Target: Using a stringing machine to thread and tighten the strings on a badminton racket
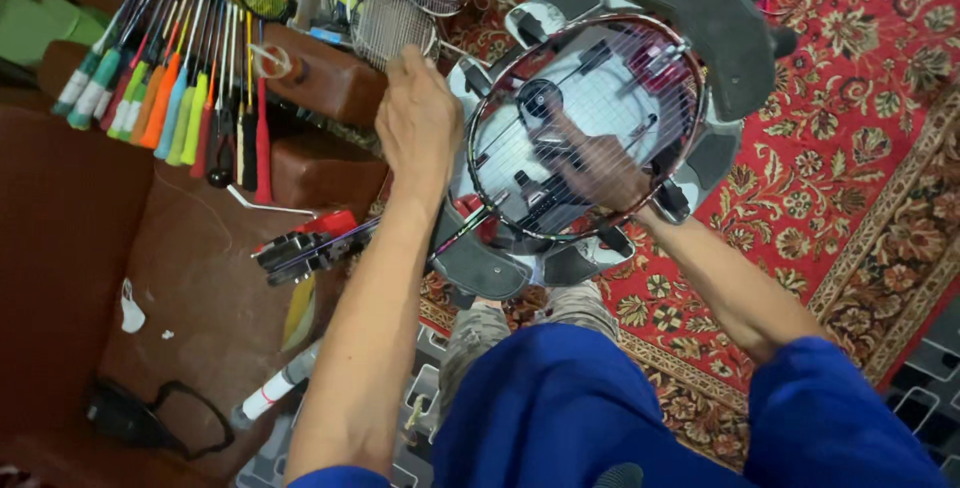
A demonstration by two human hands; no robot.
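At frame centre, the left hand (418,123) pinches what seems a string; the right hand (600,173), fingers apart, lies under the racket (590,118).

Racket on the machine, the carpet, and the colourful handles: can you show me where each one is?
Racket (590,68), head view: on its strung face.
Red patterned carpet (850,148), head view: on a bare flowered part.
Colourful racket handles (165,98), head view: on an orange grip in the row.

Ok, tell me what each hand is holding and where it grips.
The left hand is closed above the racket frame, seemingly pinching a string; the string itself is too thin to see. The right hand lies under the strings, fingers among them; its grip cannot be told.
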